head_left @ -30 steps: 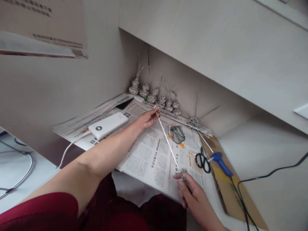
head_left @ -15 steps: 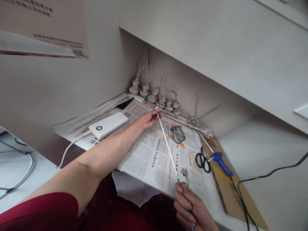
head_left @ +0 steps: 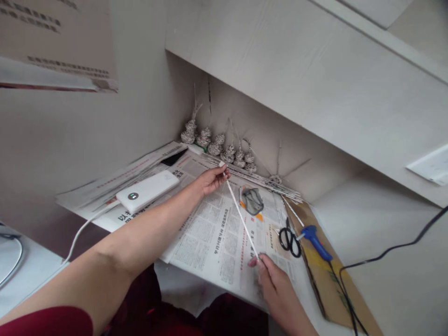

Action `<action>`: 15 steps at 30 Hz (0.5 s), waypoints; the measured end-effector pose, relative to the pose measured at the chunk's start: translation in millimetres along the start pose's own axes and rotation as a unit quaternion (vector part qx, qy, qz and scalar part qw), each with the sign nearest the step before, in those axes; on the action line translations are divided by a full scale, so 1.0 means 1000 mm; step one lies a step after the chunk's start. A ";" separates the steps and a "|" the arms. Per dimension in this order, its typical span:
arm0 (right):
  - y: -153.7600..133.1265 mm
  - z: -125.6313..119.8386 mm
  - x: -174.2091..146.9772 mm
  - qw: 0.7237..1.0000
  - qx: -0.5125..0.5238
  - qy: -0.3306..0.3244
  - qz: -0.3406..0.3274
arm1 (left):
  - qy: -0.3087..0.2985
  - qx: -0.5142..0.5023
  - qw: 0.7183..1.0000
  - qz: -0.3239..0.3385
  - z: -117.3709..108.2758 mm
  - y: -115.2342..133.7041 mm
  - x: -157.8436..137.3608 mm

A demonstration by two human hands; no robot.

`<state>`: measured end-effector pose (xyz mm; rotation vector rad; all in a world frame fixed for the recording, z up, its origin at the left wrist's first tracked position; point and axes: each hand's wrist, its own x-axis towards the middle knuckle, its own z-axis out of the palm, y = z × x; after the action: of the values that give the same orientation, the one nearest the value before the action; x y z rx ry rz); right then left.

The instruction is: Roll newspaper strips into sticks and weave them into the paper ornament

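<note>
The left hand [head_left: 214, 180] pinches the far end of one thin white paper strip [head_left: 241, 215], the right hand [head_left: 275, 282] its near end, aslant above the newspaper [head_left: 199, 247]. Six woven gourds [head_left: 215, 145] line the back; one pair of scissors [head_left: 290, 240] and one glue gun [head_left: 318, 243] lie rightward, a gap separating them from the right hand, near the newspaper's front edge

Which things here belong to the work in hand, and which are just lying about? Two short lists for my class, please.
Likely part of the work:
thin white strip, held in the left hand and right hand
bundle of thin sticks
woven pieces
black-handled scissors
blue glue gun

Seemingly just lying about:
white device with cable
grey mesh item
</note>
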<state>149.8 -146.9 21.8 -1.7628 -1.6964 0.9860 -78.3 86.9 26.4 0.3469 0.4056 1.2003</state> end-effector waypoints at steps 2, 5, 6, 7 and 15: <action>0.000 0.006 -0.002 0.987 0.137 -0.066 0.058 | -0.004 -0.003 1.000 -0.004 0.000 0.001 0.000; 0.002 0.010 -0.006 0.915 0.347 -0.159 0.133 | -0.010 -0.009 1.000 -0.010 0.000 0.002 0.000; 0.004 0.010 -0.007 0.883 0.406 -0.183 0.150 | -0.012 -0.010 1.000 -0.011 0.000 0.002 0.000; 0.005 0.010 -0.007 0.851 0.456 -0.203 0.162 | -0.013 -0.012 1.000 -0.013 0.000 0.002 0.000; -0.001 0.010 -0.015 0.934 0.288 -0.159 0.140 | 0.020 -0.017 1.000 0.000 0.000 0.006 0.000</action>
<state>142.4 -162.4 18.8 -1.5153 -1.1505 1.7659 -83.2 88.8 29.4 0.2940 0.4206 1.2146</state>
